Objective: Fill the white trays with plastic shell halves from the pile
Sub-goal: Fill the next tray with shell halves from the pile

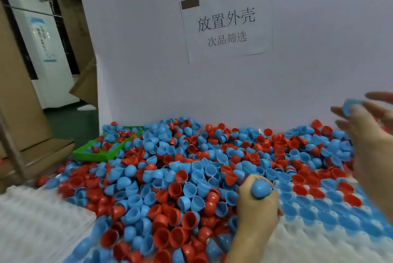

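Two hands (258, 205), two white trays (319, 239), one green tray (85, 152), one sign (227, 22).

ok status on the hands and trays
Left hand grips blue shell half. Right hand holds another. Right tray partly filled; pile overlaps it.

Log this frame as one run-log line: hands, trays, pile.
left hand: grips blue shell half | right hand: holds blue shell half, raised | right white tray: partly filled | pile: large
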